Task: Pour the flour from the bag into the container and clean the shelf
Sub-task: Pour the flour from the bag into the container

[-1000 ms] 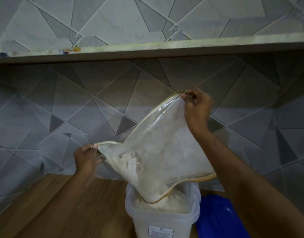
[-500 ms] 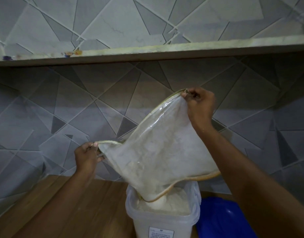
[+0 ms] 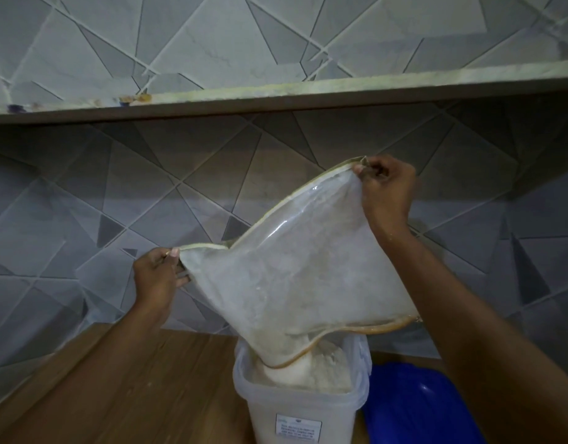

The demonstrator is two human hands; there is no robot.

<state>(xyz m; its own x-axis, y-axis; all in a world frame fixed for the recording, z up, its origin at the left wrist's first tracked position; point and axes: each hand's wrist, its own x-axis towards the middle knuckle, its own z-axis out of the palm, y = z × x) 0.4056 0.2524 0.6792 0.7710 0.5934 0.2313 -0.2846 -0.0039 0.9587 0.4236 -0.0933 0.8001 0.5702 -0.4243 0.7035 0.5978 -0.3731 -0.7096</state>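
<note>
A clear plastic flour bag [image 3: 295, 274] hangs upside down, its mouth dipping into a translucent white container [image 3: 295, 411] that stands on the wooden shelf [image 3: 154, 379]. Flour [image 3: 321, 370] is heaped inside the container almost to its rim. My left hand [image 3: 157, 277] pinches the bag's lower left corner. Higher up, my right hand [image 3: 385, 193] grips the bag's upper right corner. The bag's walls are dusted white and little flour shows inside it.
A blue lid or tub [image 3: 417, 408] lies right of the container. A second shelf [image 3: 276, 97] runs overhead across the view. Grey geometric tiles [image 3: 84, 193] cover the wall behind.
The clump of flour seen inside the bag near my left hand has slid down into the container. Both hands keep their corners, with the bag stretched a little flatter.
</note>
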